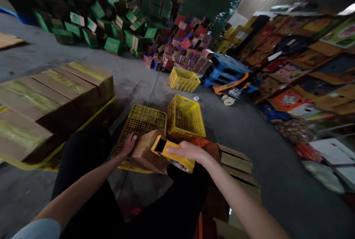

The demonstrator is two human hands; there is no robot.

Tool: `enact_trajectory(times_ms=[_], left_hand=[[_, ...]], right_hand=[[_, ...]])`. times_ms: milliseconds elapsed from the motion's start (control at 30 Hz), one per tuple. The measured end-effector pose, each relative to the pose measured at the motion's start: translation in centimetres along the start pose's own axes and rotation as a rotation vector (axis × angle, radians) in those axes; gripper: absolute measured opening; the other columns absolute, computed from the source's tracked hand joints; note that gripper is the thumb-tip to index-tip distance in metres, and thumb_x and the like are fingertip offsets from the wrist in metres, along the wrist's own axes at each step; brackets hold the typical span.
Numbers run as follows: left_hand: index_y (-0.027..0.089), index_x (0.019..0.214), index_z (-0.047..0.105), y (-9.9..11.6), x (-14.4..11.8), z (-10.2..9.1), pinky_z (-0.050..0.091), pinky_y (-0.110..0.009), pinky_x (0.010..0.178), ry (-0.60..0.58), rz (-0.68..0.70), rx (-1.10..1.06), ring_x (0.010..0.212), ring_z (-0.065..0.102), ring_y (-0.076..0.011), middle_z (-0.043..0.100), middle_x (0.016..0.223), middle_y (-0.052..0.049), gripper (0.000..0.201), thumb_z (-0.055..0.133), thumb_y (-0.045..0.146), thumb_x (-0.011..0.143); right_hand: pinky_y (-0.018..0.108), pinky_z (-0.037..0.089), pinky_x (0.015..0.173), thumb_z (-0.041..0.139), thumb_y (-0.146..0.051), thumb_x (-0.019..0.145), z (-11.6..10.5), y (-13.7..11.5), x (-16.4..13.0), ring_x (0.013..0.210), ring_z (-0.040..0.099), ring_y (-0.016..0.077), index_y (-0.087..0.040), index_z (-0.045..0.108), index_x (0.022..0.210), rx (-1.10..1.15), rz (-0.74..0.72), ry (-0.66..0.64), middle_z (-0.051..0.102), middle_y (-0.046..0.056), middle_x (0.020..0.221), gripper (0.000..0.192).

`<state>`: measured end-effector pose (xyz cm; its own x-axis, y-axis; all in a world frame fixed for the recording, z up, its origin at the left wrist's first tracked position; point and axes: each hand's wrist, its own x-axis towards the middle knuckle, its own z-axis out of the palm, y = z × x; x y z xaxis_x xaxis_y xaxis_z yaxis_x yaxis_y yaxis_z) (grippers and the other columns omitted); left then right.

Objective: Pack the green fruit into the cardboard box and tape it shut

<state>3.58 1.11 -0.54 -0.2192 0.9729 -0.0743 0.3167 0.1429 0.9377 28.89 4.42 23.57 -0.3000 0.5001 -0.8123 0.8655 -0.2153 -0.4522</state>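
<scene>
the right forearm [238,198] ran to the right grip [191,151], which was wrapped firmly around a yellow tape dispenser [168,146], its long axis pointing left at the cardboard box [144,147]. the box sat on a yellow crate [146,119], just left of that grip (its own long axis was hard to judge); the left grip [129,144], nearer, rested against its left edge, fingers loosely bent, clasping nothing.

Grey concrete floor [138,84]
Standing on it, a yellow latticed plastic crate [146,117] bears a brown cardboard box [143,149].
</scene>
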Motion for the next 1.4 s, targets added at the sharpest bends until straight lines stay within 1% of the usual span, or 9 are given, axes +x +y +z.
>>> enact_trajectory(times_ms=[100, 200, 300, 400, 567, 900, 1133, 1300, 1400], left_hand=[[0.015, 0.144, 0.052, 2.7, -0.5, -2.1, 0.034, -0.047, 0.119, 0.027, 0.133, -0.048, 0.143, 0.045, -0.0265, 0.052, 0.151, -0.015, 0.064, 0.024, 0.055, 0.103], [0.019, 0.156, 0.035, 5.4, -2.1, -4.2, 0.028, -0.046, 0.124, -0.177, 0.529, -0.04, 0.152, 0.028, -0.0242, 0.035, 0.162, -0.01, 0.059, 0.024, 0.048, 0.106], [0.021, 0.163, 0.01, 6.8, -3.0, -5.3, 0.025, -0.046, 0.125, -0.329, 0.798, 0.173, 0.156, 0.014, -0.0249, 0.016, 0.169, -0.009, 0.069, 0.035, 0.047, 0.105], [0.022, 0.163, 0.005, 6.6, -2.7, -5.5, 0.027, -0.047, 0.124, -0.287, 0.929, 0.379, 0.155, 0.018, -0.0252, 0.022, 0.167, -0.011, 0.072, 0.04, 0.043, 0.104], [0.021, 0.162, 0.017, 5.6, -1.6, -5.8, 0.023, -0.049, 0.124, -0.209, 0.968, 0.588, 0.151, 0.029, -0.0247, 0.04, 0.159, -0.012, 0.064, 0.036, 0.041, 0.105], [0.022, 0.156, 0.036, 5.6, -1.3, -6.8, 0.018, -0.045, 0.126, -0.225, 0.914, 0.697, 0.151, 0.029, -0.021, 0.044, 0.157, -0.007, 0.056, 0.035, 0.042, 0.104], [0.016, 0.144, 0.052, 8.2, -2.0, -6.1, 0.024, -0.047, 0.124, -0.177, 1.023, 0.772, 0.148, 0.036, -0.0267, 0.054, 0.148, -0.015, 0.052, 0.042, 0.047, 0.103], [0.003, 0.151, 0.04, 10.1, -3.0, -4.4, 0.027, -0.037, 0.124, -0.246, 1.079, 0.843, 0.15, 0.031, -0.0268, 0.037, 0.16, -0.018, 0.068, 0.036, 0.052, 0.104], [-0.002, 0.153, 0.032, 10.2, -3.1, -4.0, 0.024, -0.037, 0.126, -0.27, 1.083, 0.859, 0.151, 0.029, -0.0273, 0.035, 0.161, -0.019, 0.076, 0.033, 0.055, 0.104]], right_hand=[[0.026, 0.055, 0.052, 0.06, -0.068, 0.085, -0.2, -1.7, 1.7, 0.057, 0.069, 0.0213, -0.016, 0.067, 0.076, -0.047, -0.002, 0.039, 0.072, 0.008, 0.06, 0.054], [0.026, 0.054, 0.052, 0.058, -0.071, 0.084, -0.6, -2.8, 2.8, 0.057, 0.069, 0.0209, -0.015, 0.069, 0.078, -0.117, -0.015, 0.038, 0.073, 0.01, 0.065, 0.057], [0.026, 0.054, 0.054, 0.056, -0.072, 0.085, -0.7, -3.1, 2.8, 0.059, 0.069, 0.0209, -0.015, 0.07, 0.078, -0.138, -0.019, 0.031, 0.074, 0.01, 0.068, 0.059], [0.026, 0.053, 0.052, 0.054, -0.069, 0.088, -0.4, -2.8, 2.4, 0.056, 0.068, 0.021, -0.016, 0.068, 0.079, -0.104, -0.029, 0.027, 0.071, 0.009, 0.063, 0.056], [0.026, 0.054, 0.052, 0.05, -0.072, 0.088, -0.2, -1.7, 2.8, 0.053, 0.066, 0.0183, -0.019, 0.066, 0.08, -0.055, -0.077, -0.015, 0.071, 0.007, 0.063, 0.056], [0.023, 0.049, 0.047, 0.055, -0.081, 0.078, 0.0, -0.4, 2.0, 0.049, 0.064, 0.0182, -0.018, 0.067, 0.072, -0.018, -0.084, -0.037, 0.069, 0.006, 0.058, 0.065], [0.021, 0.047, 0.047, 0.057, -0.078, 0.081, 0.5, 1.2, 1.5, 0.046, 0.058, 0.0139, -0.015, 0.064, 0.067, 0.064, -0.113, 0.011, 0.063, 0.004, 0.052, 0.065], [0.023, 0.047, 0.048, 0.054, -0.078, 0.083, 0.5, 1.9, 2.2, 0.046, 0.059, 0.0154, -0.014, 0.064, 0.067, 0.045, -0.112, 0.007, 0.064, 0.006, 0.054, 0.066], [0.023, 0.048, 0.049, 0.055, -0.077, 0.083, 0.5, 2.0, 2.1, 0.048, 0.061, 0.0163, -0.014, 0.067, 0.071, 0.052, -0.105, -0.011, 0.065, 0.007, 0.056, 0.065]])
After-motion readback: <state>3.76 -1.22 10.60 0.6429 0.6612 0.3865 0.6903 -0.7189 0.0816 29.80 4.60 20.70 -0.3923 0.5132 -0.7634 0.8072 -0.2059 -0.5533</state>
